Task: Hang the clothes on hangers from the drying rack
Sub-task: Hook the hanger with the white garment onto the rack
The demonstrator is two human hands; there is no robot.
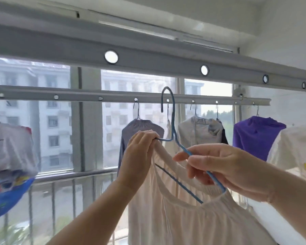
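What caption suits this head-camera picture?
Both hands, left hand and right hand, fit a cream garment onto a blue hanger.

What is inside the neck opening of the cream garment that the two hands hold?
A blue hanger: its lower bar shows inside the cream garment. The left hand and fabric cover its left end; the right hand grips its right arm.

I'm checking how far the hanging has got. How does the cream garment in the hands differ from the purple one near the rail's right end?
The cream garment is pale; the purple garment is vivid. The cream one's blue hanger is held up by both hands, left hand and right hand, with its hook free of the rail; the purple one's hanger is hooked on the rail, untouched. Both sit on thin wire hangers.
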